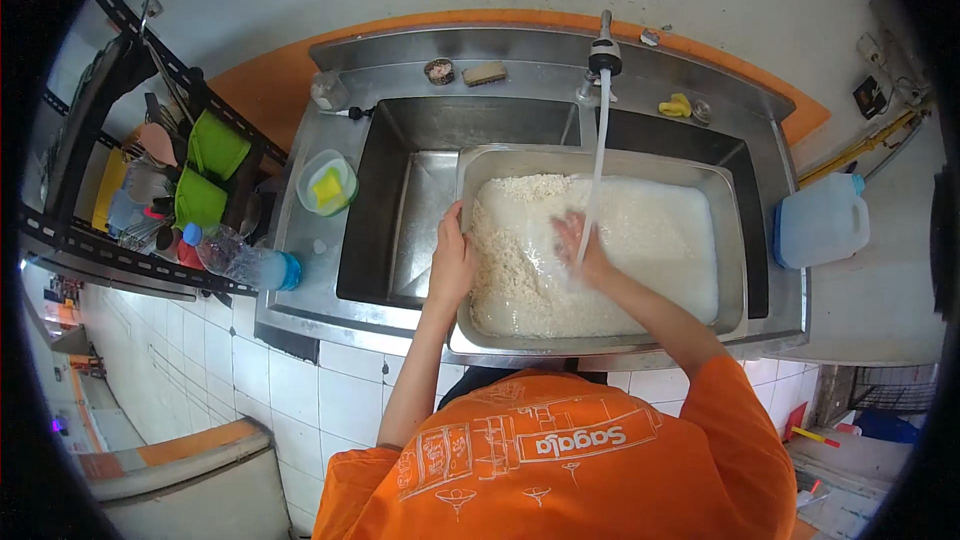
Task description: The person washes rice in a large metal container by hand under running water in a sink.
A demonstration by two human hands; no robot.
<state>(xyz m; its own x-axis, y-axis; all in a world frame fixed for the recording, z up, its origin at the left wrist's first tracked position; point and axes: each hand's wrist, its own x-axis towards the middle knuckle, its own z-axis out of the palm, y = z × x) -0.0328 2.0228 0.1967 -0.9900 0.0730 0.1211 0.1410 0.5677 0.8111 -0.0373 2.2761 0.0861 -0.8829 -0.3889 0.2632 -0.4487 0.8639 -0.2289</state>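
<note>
A large rectangular metal pan [735, 240] sits across the sink and holds rice [510, 270] in cloudy white water [660, 240]. The rice is heaped toward the pan's left side. With its fingers along the left rim, my left hand [453, 258] grips the pan. Over the middle of the pan, my right hand [585, 248] is at the milky water with its fingers apart, a little blurred by motion. A white hose-like spout or stream [601, 140] comes down from the faucet [605, 55] beside my right hand, partly in front of it.
The left sink basin [420, 230] lies partly under the pan. On the left counter are a plastic tub [318, 202] with a yellow-green sponge and a bottle [240, 258]. A jug [825, 223] stands at the right. Another sponge [484, 73] and a yellow cloth [676, 105] lie behind.
</note>
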